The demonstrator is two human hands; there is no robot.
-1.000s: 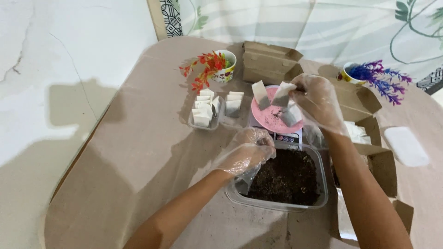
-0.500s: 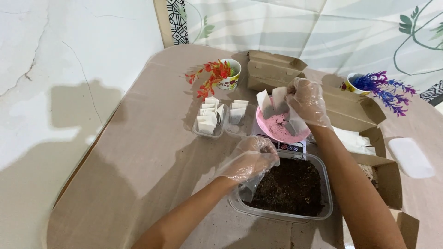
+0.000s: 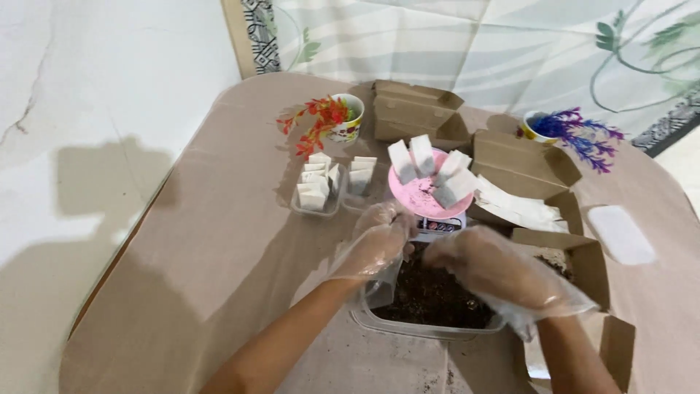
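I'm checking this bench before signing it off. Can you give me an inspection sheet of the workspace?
Surface: table under a beige cloth, soil crumbs near the front edge.
Job's things: clear tub of dark soil; pink dish holding white packets on a small scale.
Clutter: tray of white packets, open cardboard boxes, two cups of artificial flowers, white lid.
Hands: left hand and right hand, both gloved, over the tub.
Cables: nothing seen.
Surroundings: white wall, patterned curtain.

Two gloved hands [image 3: 375, 244], one tub of soil [image 3: 430, 299], one pink plate [image 3: 419, 195] with roughly five white blocks [image 3: 456, 186], two flower cups [image 3: 348, 117] — two small clear trays [image 3: 315, 191].
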